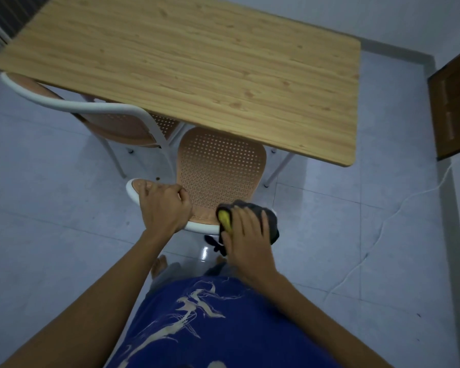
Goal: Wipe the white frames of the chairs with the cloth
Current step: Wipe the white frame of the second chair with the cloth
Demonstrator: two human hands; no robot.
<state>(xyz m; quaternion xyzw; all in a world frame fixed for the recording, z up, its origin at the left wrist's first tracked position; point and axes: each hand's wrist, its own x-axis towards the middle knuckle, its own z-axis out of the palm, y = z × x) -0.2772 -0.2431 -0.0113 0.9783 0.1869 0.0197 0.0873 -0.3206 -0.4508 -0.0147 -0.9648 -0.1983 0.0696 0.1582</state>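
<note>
Right below me stands a chair with a perforated tan seat and a white frame (pixel 202 227) curving along the top of its backrest. My left hand (pixel 163 206) grips the left part of that white top rail. My right hand (pixel 246 233) presses a dark grey and yellow cloth (pixel 268 217) onto the right end of the same rail. A second chair with the same white frame (pixel 96 107) is pushed under the table at the left; my hands are away from it.
A wooden table (pixel 197 62) fills the upper view, with the near chair's seat partly under its edge. White table legs stand at the right. A white cable (pixel 377 232) trails over the tiled floor on the right, near a brown door (pixel 454 110).
</note>
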